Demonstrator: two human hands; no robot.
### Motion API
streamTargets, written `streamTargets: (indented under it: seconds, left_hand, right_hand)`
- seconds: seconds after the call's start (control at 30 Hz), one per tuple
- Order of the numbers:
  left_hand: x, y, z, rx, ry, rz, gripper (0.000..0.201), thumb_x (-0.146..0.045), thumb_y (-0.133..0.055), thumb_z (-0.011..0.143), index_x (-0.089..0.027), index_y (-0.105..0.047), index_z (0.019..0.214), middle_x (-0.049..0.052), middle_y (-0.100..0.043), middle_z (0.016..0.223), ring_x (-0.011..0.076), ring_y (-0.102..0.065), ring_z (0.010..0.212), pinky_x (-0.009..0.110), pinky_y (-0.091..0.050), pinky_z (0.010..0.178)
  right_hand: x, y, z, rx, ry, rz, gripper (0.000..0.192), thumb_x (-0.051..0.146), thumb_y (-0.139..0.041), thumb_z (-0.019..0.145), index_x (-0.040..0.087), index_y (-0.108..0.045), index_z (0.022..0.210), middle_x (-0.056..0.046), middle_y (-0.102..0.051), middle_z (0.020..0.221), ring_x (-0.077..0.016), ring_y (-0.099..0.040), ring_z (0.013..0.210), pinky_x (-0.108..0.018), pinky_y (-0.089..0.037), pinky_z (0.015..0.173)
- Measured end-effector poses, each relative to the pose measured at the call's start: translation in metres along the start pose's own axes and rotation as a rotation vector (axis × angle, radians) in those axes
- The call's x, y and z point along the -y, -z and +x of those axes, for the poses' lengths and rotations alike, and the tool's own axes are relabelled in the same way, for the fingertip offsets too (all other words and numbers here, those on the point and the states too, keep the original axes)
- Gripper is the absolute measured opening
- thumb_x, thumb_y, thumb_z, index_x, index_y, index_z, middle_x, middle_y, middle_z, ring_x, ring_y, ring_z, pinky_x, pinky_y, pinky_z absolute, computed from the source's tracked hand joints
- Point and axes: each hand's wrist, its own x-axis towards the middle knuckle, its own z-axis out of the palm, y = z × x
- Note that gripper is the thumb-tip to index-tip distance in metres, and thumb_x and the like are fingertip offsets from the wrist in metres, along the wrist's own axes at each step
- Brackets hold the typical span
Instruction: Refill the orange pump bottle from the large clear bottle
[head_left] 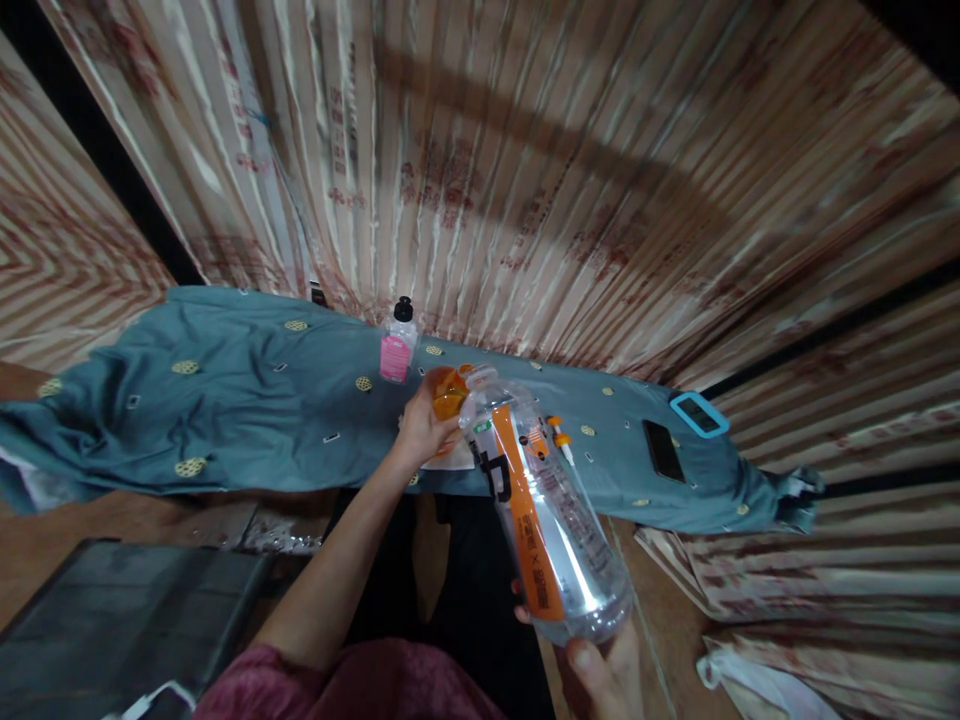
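Bottle slants neck-up from the right hand, whose grip cups its base; left hand pinches the orange cap.

Pretty dim in here, light's low and warm. I'm facing a table covered with a teal cloth that's dotted with little gold medallions. Behind that cloth hangs a striped beige curtain with red printed characters, a broad shadow slanting across it. Below the cloth there's brown wooden floor, plus a dark flat panel lying lower left of it.
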Motion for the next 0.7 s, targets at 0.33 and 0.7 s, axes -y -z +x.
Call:
streamTargets:
  seconds: [0.33, 0.7]
  left_hand:
    - [0.0, 0.0, 0.0, 0.003, 0.012, -0.012, 0.069, -0.041, -0.084, 0.071, -0.019, -0.054, 0.129, 0.015, -0.075, 0.126, 0.033, -0.073, 0.117, 0.05, -0.056, 0.107]
    - [0.001, 0.0, -0.001, -0.004, 0.008, -0.007, 0.068, -0.044, -0.083, 0.072, -0.02, -0.056, 0.13, 0.017, -0.073, 0.132, 0.0341, -0.072, 0.122, 0.05, -0.055, 0.109]
  right_hand:
    - [-0.005, 0.01, 0.002, -0.002, -0.004, -0.023, 0.079, 0.049, -0.104, 0.051, 0.02, -0.069, 0.116, -0.012, -0.085, 0.094, -0.0297, -0.084, 0.085, -0.033, -0.068, 0.074]
    - [0.001, -0.002, 0.0, 0.033, 0.043, 0.0, 0.07, 0.049, -0.102, 0.057, 0.025, -0.071, 0.115, -0.007, -0.086, 0.094, -0.0258, -0.084, 0.083, -0.028, -0.068, 0.071]
